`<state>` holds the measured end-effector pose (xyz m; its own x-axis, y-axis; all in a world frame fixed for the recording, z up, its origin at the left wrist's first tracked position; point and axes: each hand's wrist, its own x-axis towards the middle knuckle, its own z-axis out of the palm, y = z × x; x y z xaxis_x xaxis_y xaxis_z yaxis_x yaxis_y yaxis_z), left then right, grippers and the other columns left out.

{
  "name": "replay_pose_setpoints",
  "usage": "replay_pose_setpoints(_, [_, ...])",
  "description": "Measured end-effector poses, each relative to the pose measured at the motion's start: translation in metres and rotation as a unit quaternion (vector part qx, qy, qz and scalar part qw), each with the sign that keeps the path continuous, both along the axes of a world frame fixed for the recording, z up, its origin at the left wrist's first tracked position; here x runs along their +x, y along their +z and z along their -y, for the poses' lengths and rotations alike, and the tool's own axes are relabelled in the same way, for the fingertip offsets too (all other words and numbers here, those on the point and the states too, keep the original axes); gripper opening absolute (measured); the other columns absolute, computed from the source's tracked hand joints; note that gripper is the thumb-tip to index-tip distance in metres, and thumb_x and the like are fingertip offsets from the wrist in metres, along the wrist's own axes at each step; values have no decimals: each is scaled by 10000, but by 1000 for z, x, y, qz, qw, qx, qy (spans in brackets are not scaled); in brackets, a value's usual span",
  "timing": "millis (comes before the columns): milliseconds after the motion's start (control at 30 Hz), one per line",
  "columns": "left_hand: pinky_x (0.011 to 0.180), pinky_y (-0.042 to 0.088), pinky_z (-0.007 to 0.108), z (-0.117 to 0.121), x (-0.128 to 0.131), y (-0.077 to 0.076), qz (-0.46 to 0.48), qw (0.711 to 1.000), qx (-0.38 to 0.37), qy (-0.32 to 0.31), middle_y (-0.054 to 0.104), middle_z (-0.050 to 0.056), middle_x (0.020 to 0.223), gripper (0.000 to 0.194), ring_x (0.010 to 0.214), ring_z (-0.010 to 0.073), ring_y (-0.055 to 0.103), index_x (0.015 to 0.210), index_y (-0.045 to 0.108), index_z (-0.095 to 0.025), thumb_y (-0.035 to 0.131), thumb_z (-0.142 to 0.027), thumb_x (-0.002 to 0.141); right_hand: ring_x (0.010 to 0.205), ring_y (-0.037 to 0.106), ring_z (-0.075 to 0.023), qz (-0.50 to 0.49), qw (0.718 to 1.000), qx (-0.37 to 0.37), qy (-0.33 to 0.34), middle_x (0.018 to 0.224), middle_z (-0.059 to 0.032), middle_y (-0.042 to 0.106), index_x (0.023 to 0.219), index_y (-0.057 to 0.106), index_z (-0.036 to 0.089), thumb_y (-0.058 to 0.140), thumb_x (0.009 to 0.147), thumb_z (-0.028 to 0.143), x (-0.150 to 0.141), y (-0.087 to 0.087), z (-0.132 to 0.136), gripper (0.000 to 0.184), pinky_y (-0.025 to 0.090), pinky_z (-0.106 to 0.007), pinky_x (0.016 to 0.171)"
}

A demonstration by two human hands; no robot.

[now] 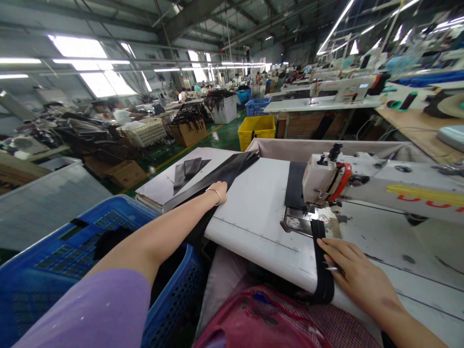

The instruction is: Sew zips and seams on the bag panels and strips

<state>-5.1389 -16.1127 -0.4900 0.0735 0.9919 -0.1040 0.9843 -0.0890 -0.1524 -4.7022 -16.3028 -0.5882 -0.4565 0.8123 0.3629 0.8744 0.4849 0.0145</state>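
Observation:
My left hand [218, 192], with a bracelet at the wrist, is closed on the near edge of long black fabric pieces [232, 169] stacked on the white table. My right hand [348, 263] rests with outstretched fingers against a black zipper strip [319, 251]. A small silvery thing shows at its fingers; I cannot make out what. From under the foot of the white sewing machine [322, 183], the strip runs toward me and over the table's front edge. Behind the foot lies a flat black piece [295, 183].
Smaller dark pieces [190, 171] lie at the table's left end. A blue basket [108, 217] with black material stands at my left. Beyond the table are a yellow crate [255, 129], a cardboard box [188, 131] and another sewing machine [344, 90]. People sit farther back.

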Motion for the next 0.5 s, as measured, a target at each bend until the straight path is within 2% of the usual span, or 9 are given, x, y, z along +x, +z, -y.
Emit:
replay_pose_setpoints(67, [891,512,419,3,7,3,0,1000,12,-5,579,107,1174,357,1033,213,591,1180,552,-121,592,-334,896,1198,488,-241,6,1000,1,-3,1330,-33,533,1390,457,258,435,929,339,0,0,0,468,466,-424,997])
replay_pose_setpoints(133, [891,509,419,5,10,17,5,1000,22,-15,592,97,1154,337,1025,208,595,1157,565,-126,590,-338,897,1206,484,-239,11,1000,2,-8,1338,-25,528,1391,456,260,422,935,330,-1,1,1,462,466,-423,1001])
replay_pose_setpoints(267, [949,458,422,17,12,68,26,996,67,-53,597,108,1176,309,1082,225,576,1147,585,-125,565,-309,900,1238,464,-238,16,1000,5,-16,1435,-6,434,1390,453,261,426,932,344,-5,4,4,466,478,-412,993])
replay_pose_setpoints(333, [952,443,354,34,16,90,44,992,66,-98,626,101,1145,314,1072,226,585,1147,613,-133,565,-269,868,1265,445,-239,13,1000,5,-22,1489,-2,358,1374,468,259,424,931,348,-7,7,5,454,478,-412,994])
replay_pose_setpoints(367, [920,452,303,45,19,95,55,989,46,-131,656,77,1089,309,1025,211,608,1126,640,-151,572,-270,849,1279,434,-239,12,1000,1,-22,1499,-3,341,1364,477,256,424,929,344,-8,9,5,446,472,-413,1002])
replay_pose_setpoints(433, [843,469,223,71,26,90,78,976,-25,-204,694,20,986,298,921,166,642,1078,685,-207,591,-337,827,1291,424,-236,6,1000,-13,-18,1488,-11,360,1341,497,254,435,917,322,-9,13,5,434,469,-412,1007])
replay_pose_setpoints(467, [854,467,212,85,30,80,89,965,-58,-240,693,12,1026,343,945,161,641,1109,679,-230,605,-393,817,1289,428,-236,4,1000,-22,-13,1474,-14,383,1330,506,254,443,908,306,-10,16,4,430,472,-411,1002])
replay_pose_setpoints(500, [912,453,228,98,33,66,95,954,-82,-273,661,31,1149,452,1044,181,616,1196,635,-239,631,-440,791,1280,437,-236,0,999,-31,-8,1455,-18,410,1323,511,254,447,901,291,-10,19,2,428,479,-411,992])
